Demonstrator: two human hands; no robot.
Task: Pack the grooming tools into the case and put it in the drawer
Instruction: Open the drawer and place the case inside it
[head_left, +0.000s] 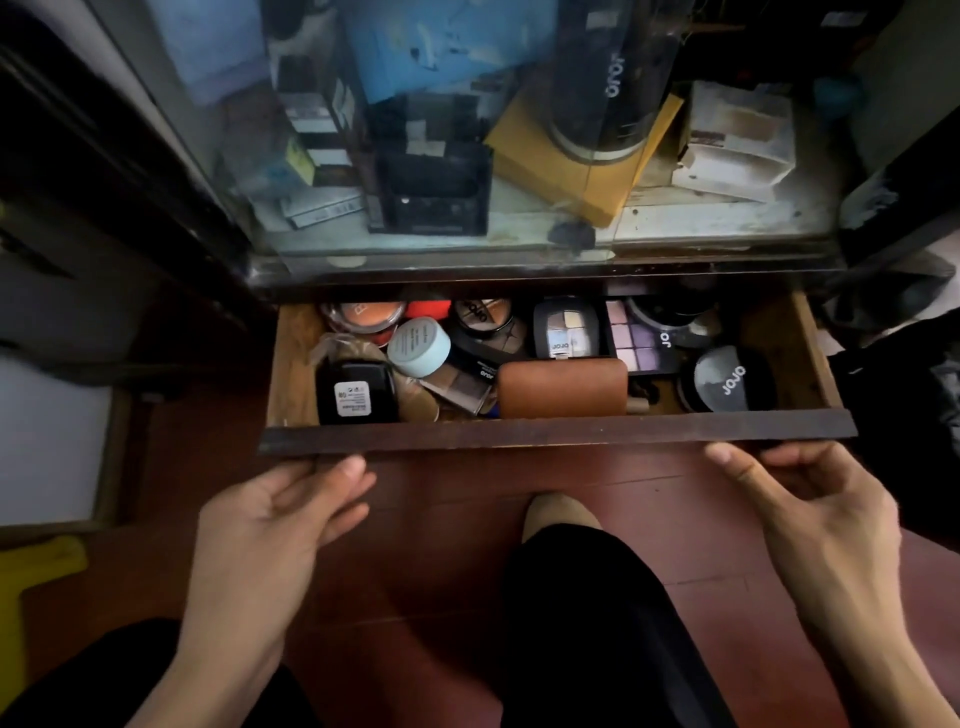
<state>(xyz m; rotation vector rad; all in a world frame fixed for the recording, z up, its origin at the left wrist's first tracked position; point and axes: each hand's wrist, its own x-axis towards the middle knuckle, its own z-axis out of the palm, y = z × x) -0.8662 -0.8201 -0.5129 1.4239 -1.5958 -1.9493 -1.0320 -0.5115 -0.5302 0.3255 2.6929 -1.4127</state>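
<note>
Reads "jojo", white on dark and turned sideways, on the round black compact near the right front corner of the drawer, on the purple eyeshadow palette toward the back right, on the small grey palette at the back middle, on the black strip beside the pale blue jar, and on the tall dark cylinder behind the cabinet glass. Too small or blurred to read: white sticker on the black case at the front left, print on the jar lid.
</note>
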